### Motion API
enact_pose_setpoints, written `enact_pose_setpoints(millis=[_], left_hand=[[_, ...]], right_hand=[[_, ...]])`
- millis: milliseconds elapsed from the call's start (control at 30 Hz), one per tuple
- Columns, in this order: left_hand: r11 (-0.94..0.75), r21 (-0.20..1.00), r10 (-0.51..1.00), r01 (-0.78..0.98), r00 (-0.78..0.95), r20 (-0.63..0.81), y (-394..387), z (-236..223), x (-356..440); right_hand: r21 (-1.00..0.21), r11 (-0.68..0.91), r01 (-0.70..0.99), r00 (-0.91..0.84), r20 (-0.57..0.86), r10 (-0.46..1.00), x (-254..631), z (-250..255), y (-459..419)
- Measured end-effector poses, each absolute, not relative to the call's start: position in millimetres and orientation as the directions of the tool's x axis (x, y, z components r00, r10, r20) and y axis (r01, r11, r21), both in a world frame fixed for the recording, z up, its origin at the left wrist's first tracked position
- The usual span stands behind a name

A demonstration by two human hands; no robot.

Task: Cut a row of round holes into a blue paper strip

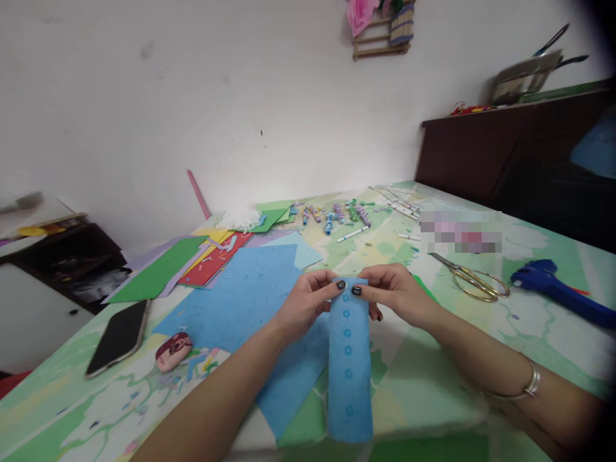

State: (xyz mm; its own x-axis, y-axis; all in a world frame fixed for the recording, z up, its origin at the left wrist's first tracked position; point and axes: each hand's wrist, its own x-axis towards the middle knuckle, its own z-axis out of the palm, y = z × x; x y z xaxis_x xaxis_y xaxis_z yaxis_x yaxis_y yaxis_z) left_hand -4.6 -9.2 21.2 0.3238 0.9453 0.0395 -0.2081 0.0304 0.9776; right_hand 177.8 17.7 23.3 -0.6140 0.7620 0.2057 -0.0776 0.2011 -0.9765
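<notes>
A long strip of blue paper (pixel 349 359) with a column of small drawn circles hangs between my hands at the table's near edge. My left hand (pixel 310 298) pinches its top left corner, thumb on the front face. On the top right corner my right hand (pixel 399 292) is closed in the same way, its thumb almost meeting the left one. The fingers behind the strip are partly hidden. Under and left of my left hand lie large blue paper sheets (pixel 231 308) on the patterned tablecloth (pixel 433 385).
Gold-handled scissors (pixel 474 282) and a blue glue gun (pixel 563 289) lie at right. A phone (pixel 118 337) and a pink case (pixel 174 351) sit at left. Green paper (pixel 158 269), red paper (pixel 216 260), small rolled paper pieces (pixel 328 222) and a marker (pixel 353 233) lie farther back.
</notes>
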Motion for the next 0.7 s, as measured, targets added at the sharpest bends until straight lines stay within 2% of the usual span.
enact_pose_setpoints(millis=[367, 700], left_hand=[[-0.017, 0.968, 0.955, -0.250, 0.281, 0.089, -5.6, 22.4, -10.3], [-0.064, 0.984, 0.990, -0.167, 0.111, 0.083, 2.1, 17.1, -15.8]], right_hand=[[-0.959, 0.250, -0.133, -0.520, 0.282, 0.806, 184.0, 23.3, 24.5], [-0.953, 0.241, -0.182, -0.522, 0.301, 0.798, 185.7, 19.5, 27.5]])
